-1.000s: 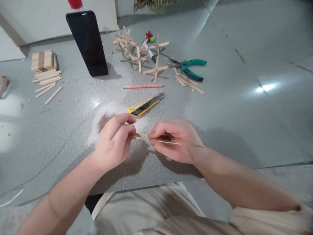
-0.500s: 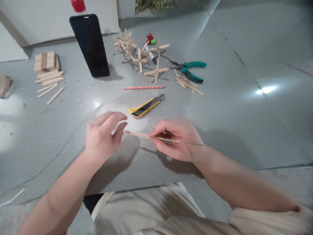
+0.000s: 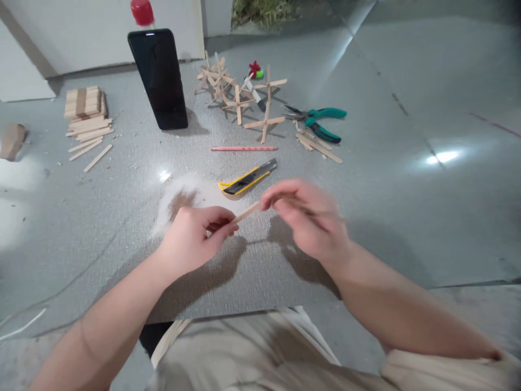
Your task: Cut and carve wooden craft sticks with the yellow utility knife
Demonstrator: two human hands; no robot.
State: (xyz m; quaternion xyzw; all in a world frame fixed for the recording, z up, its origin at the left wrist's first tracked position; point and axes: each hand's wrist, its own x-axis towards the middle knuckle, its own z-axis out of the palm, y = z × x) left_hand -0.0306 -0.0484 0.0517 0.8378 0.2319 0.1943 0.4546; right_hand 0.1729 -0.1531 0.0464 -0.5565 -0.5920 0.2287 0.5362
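My left hand pinches the left end of a wooden craft stick between thumb and fingers. At the stick's other end, the curled fingers of my right hand grip it. A thin, pale strip, blurred, runs back through that right hand toward the wrist; whether it belongs to the same stick I cannot tell. Just beyond both hands lies a yellow and black utility knife, its blade end pointing up and right. A pink pencil rests farther back.
Behind the pencil are several crossed-stick pieces, a marker and green-handled pliers near loose sticks. A black phone leans on a red-capped bottle. Stacked sticks sit at left on the grey tabletop.
My left hand has moved right and closed on the stick's left end. The right hand has risen slightly, and the stick now slants upward to the right. The view has shifted a little.
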